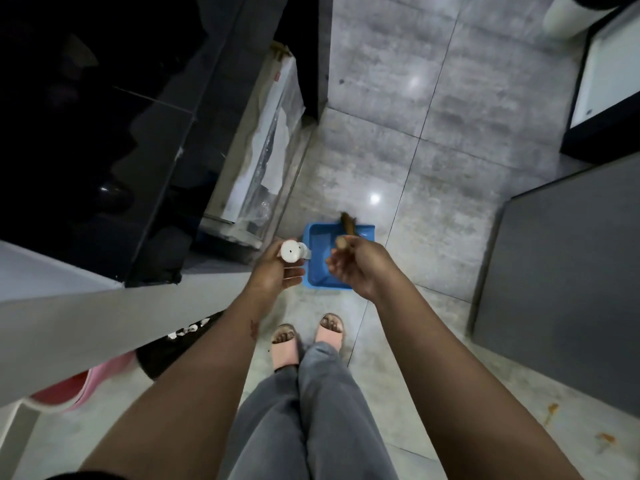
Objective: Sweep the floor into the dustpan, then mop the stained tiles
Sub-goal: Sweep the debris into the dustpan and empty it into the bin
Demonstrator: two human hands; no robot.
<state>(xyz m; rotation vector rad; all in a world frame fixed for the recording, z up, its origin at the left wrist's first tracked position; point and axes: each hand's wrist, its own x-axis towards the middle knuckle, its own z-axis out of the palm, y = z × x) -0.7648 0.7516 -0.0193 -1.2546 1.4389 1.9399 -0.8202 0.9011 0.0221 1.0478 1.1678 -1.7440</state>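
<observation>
The white handle point(291, 251) of the dustpan point(317, 239) is gripped at its top by the left hand point(277, 270), thumb and fingers wrapped round it. The broom point(343, 241) is held by its wooden end in the right hand point(358, 270), fingers curled loosely about it. Its brown bristles are seen at the far lip of the blue dustpan. The dustpan is set on the grey tiled floor point(450, 133), just ahead of two feet in pink slippers point(285, 351). Orange stains point(606, 439) are spotted on the tiles well to the right, near a dark cabinet point(571, 271).
</observation>
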